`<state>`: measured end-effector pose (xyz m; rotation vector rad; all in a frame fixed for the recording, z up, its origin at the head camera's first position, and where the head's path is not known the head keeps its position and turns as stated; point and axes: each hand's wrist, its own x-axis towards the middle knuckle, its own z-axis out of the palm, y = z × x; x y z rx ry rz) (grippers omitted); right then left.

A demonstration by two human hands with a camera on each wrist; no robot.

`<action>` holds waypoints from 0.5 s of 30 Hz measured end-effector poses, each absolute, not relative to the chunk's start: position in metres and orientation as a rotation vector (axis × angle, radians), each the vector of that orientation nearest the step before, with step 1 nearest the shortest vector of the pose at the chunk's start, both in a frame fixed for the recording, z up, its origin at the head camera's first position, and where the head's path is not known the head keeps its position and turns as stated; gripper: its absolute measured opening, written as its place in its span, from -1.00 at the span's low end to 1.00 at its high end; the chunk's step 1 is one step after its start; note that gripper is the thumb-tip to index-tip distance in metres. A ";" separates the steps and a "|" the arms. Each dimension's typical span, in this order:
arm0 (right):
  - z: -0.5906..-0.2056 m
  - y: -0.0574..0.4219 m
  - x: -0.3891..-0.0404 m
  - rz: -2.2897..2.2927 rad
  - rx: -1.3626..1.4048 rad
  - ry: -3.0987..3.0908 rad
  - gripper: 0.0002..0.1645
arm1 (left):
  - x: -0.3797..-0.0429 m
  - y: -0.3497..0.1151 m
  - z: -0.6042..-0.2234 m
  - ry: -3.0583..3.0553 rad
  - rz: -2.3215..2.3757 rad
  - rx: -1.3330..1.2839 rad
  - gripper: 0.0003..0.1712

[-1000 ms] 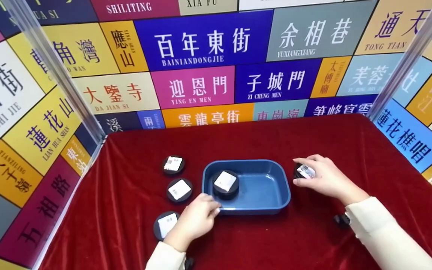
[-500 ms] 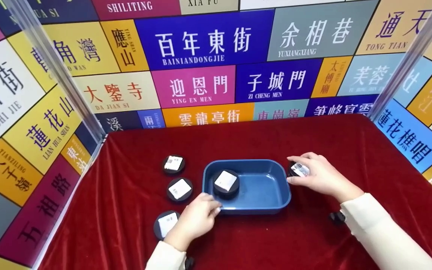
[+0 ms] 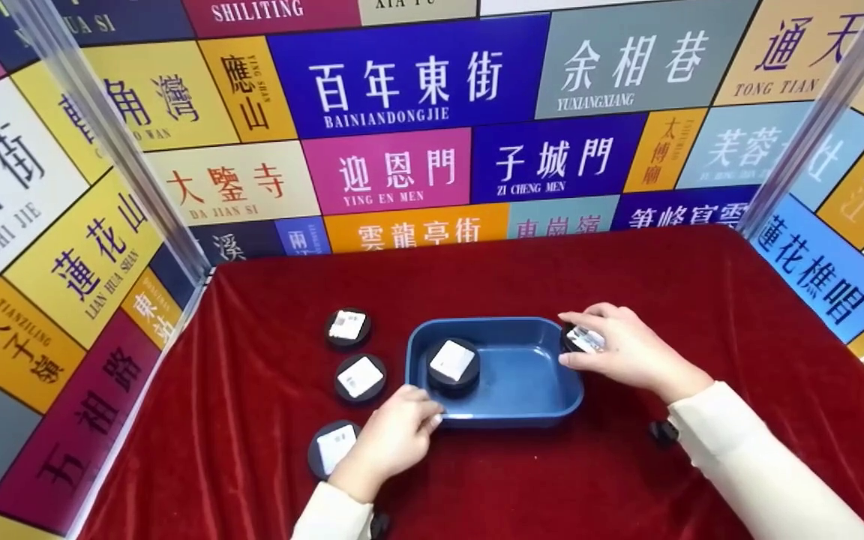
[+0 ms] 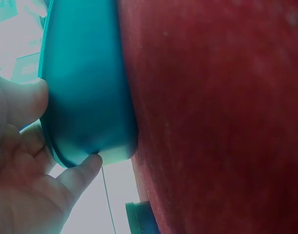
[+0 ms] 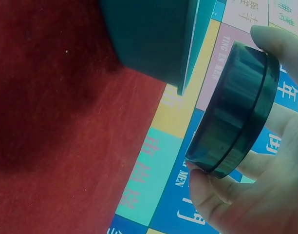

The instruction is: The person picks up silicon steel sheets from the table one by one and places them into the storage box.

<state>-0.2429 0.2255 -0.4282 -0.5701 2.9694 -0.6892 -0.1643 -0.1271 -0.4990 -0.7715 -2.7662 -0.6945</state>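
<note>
My right hand (image 3: 619,346) grips a flat round black jar (image 5: 232,114) with a white label, thumb and fingers around its sides. In the right wrist view the jar is raised off the cloth, tilted, beside the rim of a blue plastic tub (image 3: 507,417). Head view puts it at the tub's right rim. With my left hand (image 3: 396,435) I hold the tub's near left corner; the left wrist view shows thumb and fingers at its rim (image 4: 44,73). Inside the tub, toward its left end, lies another labelled black jar (image 3: 453,363), apparently stacked on one beneath.
Left of the tub, black jars with white labels stand on the red cloth: a far one (image 3: 348,328), a middle one (image 3: 361,377) and a near one (image 3: 333,448) partly behind my left wrist. Panels with street names (image 3: 409,82) wall in the table.
My right hand has carried its jar leftward, from beside the tub to its right rim. The left hand and the other jars have stayed put.
</note>
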 end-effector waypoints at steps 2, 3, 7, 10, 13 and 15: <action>-0.428 0.224 -0.243 -0.682 -0.579 2.970 -0.14 | -0.164 -0.126 -0.499 -2.763 -0.697 -0.774 -0.88; -0.428 0.223 -0.244 -0.679 -0.583 2.968 -0.14 | -0.164 -0.126 -0.499 -2.764 -0.700 -0.774 -0.88; -0.430 0.220 -0.244 -0.672 -0.590 2.961 -0.15 | -0.164 -0.126 -0.499 -2.777 -0.708 -0.764 -0.87; -0.431 0.219 -0.243 -0.673 -0.590 2.955 -0.16 | -0.164 -0.127 -0.499 -2.783 -0.709 -0.765 -0.87; -0.431 0.217 -0.243 -0.675 -0.600 2.956 -0.17 | -0.164 -0.127 -0.499 -2.779 -0.708 -0.771 -0.88; -0.431 0.216 -0.243 -0.678 -0.605 2.959 -0.18 | -0.164 -0.127 -0.499 -2.776 -0.711 -0.773 -0.88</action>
